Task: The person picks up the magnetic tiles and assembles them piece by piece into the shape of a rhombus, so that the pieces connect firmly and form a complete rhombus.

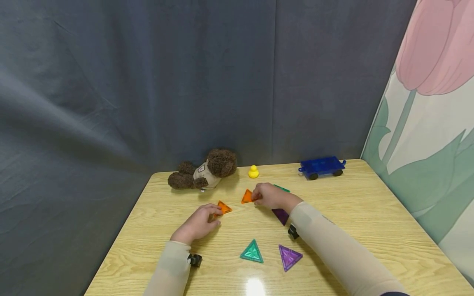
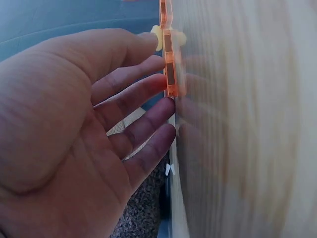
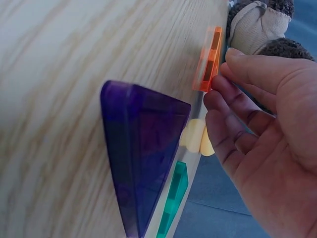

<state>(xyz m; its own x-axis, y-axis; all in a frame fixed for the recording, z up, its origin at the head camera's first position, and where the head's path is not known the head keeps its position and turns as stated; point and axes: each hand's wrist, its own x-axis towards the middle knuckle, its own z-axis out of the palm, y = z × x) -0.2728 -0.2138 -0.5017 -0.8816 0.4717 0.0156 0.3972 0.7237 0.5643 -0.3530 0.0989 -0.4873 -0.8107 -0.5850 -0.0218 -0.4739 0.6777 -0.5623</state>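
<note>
My left hand rests its fingertips on an orange triangular magnetic tile lying flat on the table. In the left wrist view its fingers stay loosely extended, and the thumb sits apart from them near the orange tile. A second orange triangular tile is at the fingertips of my right hand. In the right wrist view those fingers touch the near end of the orange tile, which lies on the tabletop. Below the right wrist lies a dark purple tile, partly covered, with a green tile behind the hand.
Closer to me lie a green triangular tile and a purple one. Along the back edge are a brown teddy bear, a yellow rubber duck and a blue wheeled car base. A dark curtain hangs behind the table.
</note>
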